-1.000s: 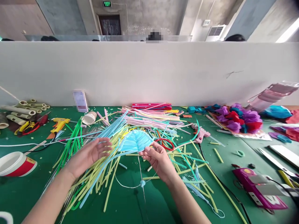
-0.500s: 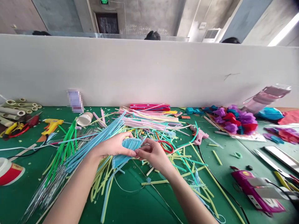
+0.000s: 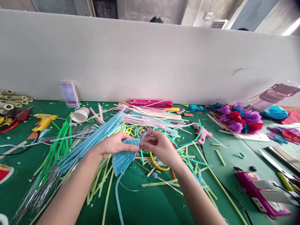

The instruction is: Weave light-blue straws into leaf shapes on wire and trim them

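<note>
My left hand (image 3: 114,144) is closed around a flat, fan-shaped blue pipe-cleaner piece (image 3: 124,161), its thumb lying along the upper edge. From the lower end of that piece a long blue stem (image 3: 118,197) trails over the table. At the upper right corner, the fingertips of my right hand (image 3: 159,145) pinch the edge, where a short blue end sticks up. Exactly what lies between those fingertips is partly hidden. A bundle of loose blue pipe cleaners (image 3: 93,140) lies behind my left wrist. Below my right hand shows a yellow loop-shaped handle (image 3: 158,167).
Green stems (image 3: 55,150) and a yellow glue gun (image 3: 44,122) lie left. Pink pipe cleaners (image 3: 150,120) spread at the back before a white partition (image 3: 150,62). To the right are a pink glue gun (image 3: 203,134), felt flowers (image 3: 243,117), scissors (image 3: 276,164) and a magenta power strip (image 3: 255,190).
The blue piece has turned so more of its flat face shows, and its trailing stem has swung right. My right hand has shifted slightly up and right. The view has tilted downward.
</note>
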Demonstrator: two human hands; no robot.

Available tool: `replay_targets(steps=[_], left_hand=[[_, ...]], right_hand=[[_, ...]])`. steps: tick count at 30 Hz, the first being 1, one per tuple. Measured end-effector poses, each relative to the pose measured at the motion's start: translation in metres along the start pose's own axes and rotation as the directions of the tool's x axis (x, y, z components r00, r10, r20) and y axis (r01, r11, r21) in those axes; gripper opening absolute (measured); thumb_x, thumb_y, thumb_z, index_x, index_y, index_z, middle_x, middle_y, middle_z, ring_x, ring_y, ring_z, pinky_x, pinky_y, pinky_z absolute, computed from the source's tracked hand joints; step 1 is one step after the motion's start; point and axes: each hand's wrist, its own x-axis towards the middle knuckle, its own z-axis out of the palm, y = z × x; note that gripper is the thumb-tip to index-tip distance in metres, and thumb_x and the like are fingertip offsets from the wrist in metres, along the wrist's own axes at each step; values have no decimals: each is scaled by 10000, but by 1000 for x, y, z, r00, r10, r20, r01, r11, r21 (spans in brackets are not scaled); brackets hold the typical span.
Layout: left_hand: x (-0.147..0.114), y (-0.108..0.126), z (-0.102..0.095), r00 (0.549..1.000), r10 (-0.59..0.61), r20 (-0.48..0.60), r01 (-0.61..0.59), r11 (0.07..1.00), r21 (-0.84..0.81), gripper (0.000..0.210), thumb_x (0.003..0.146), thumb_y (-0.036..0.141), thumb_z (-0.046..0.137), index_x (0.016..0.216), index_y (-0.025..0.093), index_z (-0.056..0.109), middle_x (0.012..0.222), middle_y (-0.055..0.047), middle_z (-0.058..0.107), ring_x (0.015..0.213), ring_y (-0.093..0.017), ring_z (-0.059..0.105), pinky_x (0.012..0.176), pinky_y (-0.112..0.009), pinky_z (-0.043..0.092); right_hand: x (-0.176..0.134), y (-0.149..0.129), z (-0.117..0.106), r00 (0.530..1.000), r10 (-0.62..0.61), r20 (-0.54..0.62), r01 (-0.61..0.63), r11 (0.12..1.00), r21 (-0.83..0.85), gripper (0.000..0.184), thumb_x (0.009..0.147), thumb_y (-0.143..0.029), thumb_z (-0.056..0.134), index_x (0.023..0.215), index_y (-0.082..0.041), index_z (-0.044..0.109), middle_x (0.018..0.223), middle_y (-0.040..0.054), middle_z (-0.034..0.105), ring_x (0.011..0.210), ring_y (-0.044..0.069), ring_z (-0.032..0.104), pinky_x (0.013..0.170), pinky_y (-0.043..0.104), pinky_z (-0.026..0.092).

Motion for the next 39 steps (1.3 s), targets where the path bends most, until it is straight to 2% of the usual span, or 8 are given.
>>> replay_targets(steps=[3,10,20,26,29,32,36,39], left_hand=[[6,-3,2,1000,3,-29,-6,994,-106,393,631,410,875,899,153,747,790,-75,777,676,-209,726,661,-309,589],[4,-2,2,1000,-4,10,4,997,-79,385,643,402,870,906,143,758,837,-92,784,615,-186,712,590,-265,560],[1,2,5,999,-29,-26,25,988,-153,401,623,384,886,905,128,758,808,-96,778,634,-180,698,614,-277,563],[-1,1,1,1000,11,-26,-14,992,-122,355,644,399,870,851,130,767,806,-87,776,626,-175,694,629,-273,565],[-1,-1,-2,1000,19,-22,-22,994,-107,353,655,401,865,859,132,765,801,-85,776,645,-180,702,623,-263,565],[-2,-2,-2,1000,6,-25,-9,995,-104,366,643,392,875,881,140,758,791,-88,778,653,-195,714,607,-267,567],[-4,1,2,1000,11,-19,-13,995,-96,386,629,375,886,915,148,760,801,-88,781,651,-206,720,619,-284,577],[-6,4,4,998,33,-48,-37,996,-78,380,637,390,879,902,144,762,807,-88,781,657,-198,718,630,-278,579]], right_hand=[[-1,1,2,997,-40,-64,37,998,-57,365,703,-386,813,942,-209,601,818,39,755,762,207,716,694,308,541],[1,-5,3,998,-64,-16,61,989,-136,294,739,-356,779,950,-215,630,809,40,759,754,211,720,669,300,536],[3,-5,11,988,-141,-62,124,968,-218,168,784,-328,725,894,-222,655,796,26,741,761,212,705,701,320,532],[-2,-11,12,988,-153,20,154,968,-199,200,811,-378,703,903,-201,686,875,39,729,804,203,694,747,322,552],[-3,-16,12,995,-79,57,84,992,-93,322,852,-503,644,910,-190,699,887,45,721,849,202,691,757,313,566],[1,-17,12,999,50,13,-51,995,86,421,829,-594,637,826,-178,701,820,43,705,803,177,686,688,271,567],[10,-19,8,975,213,58,-221,936,273,332,673,-444,847,810,-186,689,826,11,699,713,118,668,632,212,544],[16,-23,1,931,340,132,-365,883,297,325,710,-455,825,830,-186,687,804,12,704,661,113,663,601,216,549]])
